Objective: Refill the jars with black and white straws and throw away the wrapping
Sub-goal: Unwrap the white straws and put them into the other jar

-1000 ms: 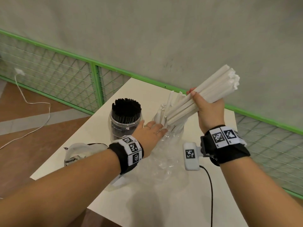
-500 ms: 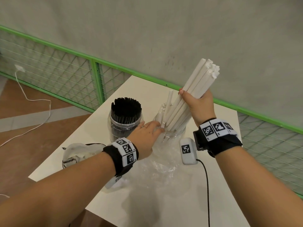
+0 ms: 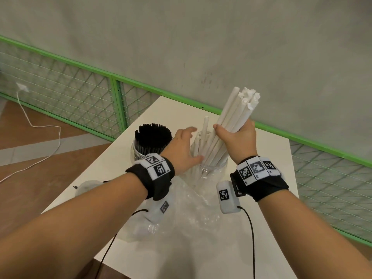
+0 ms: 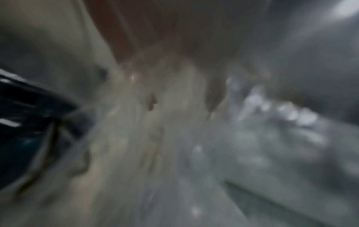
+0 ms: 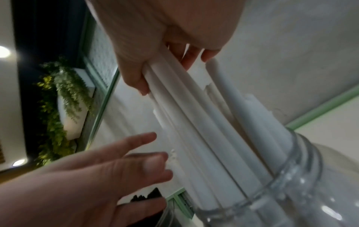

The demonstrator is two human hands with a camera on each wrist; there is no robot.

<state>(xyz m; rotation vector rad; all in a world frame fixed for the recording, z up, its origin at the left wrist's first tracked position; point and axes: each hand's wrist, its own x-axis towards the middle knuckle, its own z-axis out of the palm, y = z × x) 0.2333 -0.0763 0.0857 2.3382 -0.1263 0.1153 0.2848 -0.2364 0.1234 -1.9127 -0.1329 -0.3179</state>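
Now the white straws (image 3: 231, 125) stand tilted, lower ends already inside the clear jar (image 3: 209, 170), tops leaning up and to the right. The right hand (image 3: 239, 139) wraps the bundle above the rim. The left hand (image 3: 182, 152), fingers spread and holding nothing, hovers just beside the jar's mouth, near the black-straw jar (image 3: 149, 141). Crumpled wrapping (image 3: 187, 214) lies on the tabletop (image 3: 267, 158).
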